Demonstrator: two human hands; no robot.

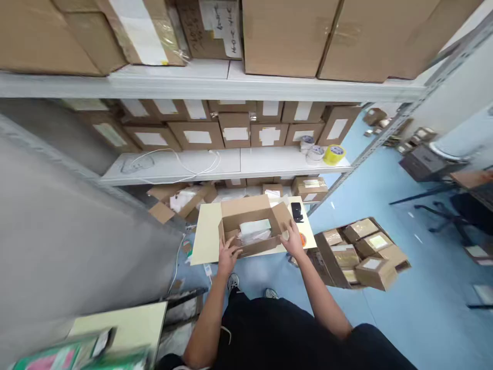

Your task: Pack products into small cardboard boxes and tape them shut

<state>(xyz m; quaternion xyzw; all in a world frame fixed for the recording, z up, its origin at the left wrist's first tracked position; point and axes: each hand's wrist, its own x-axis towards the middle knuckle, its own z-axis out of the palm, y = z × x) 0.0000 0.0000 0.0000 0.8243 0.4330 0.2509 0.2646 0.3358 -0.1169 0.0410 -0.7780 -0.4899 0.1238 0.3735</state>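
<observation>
An open cardboard box [265, 248] stands on a small cream table [206, 231], its flaps up. Inside it lie a white, pale-green-topped packet [254, 226] and some crumpled clear plastic [252, 237]. My left hand [228, 255] grips the box at its near left corner, fingers bent over the edge. At the near right corner, my right hand [292, 240] has its fingers closed on the right flap and side wall. Just beyond that hand, a black device [296, 210] and an orange tape roll [303, 239] rest on the table.
Metal shelving [231, 88] with rows of cardboard boxes rises ahead. Tape rolls [334, 153] and a white cable [188, 167] lie on its middle shelf. A large carton of smaller boxes [327, 259] sits on the floor at right. A grey wall [96, 231] stands left.
</observation>
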